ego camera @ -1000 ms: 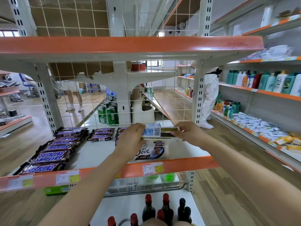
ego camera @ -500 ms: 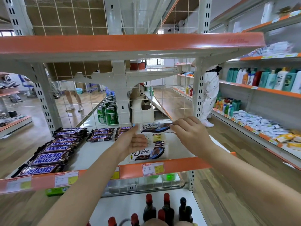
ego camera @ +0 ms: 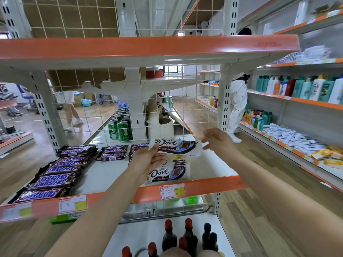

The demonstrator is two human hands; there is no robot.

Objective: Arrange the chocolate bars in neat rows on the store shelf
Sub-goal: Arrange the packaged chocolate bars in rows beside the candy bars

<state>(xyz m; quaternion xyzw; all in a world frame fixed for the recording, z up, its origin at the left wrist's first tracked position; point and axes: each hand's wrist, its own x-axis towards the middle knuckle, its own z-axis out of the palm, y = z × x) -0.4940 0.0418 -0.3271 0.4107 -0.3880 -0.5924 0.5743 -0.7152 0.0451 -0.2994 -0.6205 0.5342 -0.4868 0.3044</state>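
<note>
While the left hand (ego camera: 148,160) pinches the near-left end of a Dove bar (ego camera: 176,146) between thumb and fingers, the right hand (ego camera: 219,141) sits just off the bar's opposite end, its fingers loosely curled; whether those fingertips actually touch the wrapper or hover a hair clear of it I cannot tell, since that edge is blurred. Directly below the grip, closer to the shelf's orange front lip (ego camera: 204,184), lies the Dove stack (ego camera: 168,172), several bars overlapping front to back with their long axes running left to right, parallel to the lip. The held bar keeps that same left-to-right axis, face up and roughly level, raised above the stack and slightly behind it, so by my judgement the coming move turns on lowering it straight down and a touch back, ends squared with those beneath. The left hand is the one with a sure hold and covers the stack's left ends, so how neatly those ends line up is hidden. Left of the grip, the Snickers bars (ego camera: 53,179) run in rows from the lip towards the back, and another short Snickers pile (ego camera: 112,153) sits just beyond them; a third pile is partly masked by the left hand. Behind everything stands the wire mesh back panel (ego camera: 185,115), with green cans (ego camera: 120,129) visible through it.
</note>
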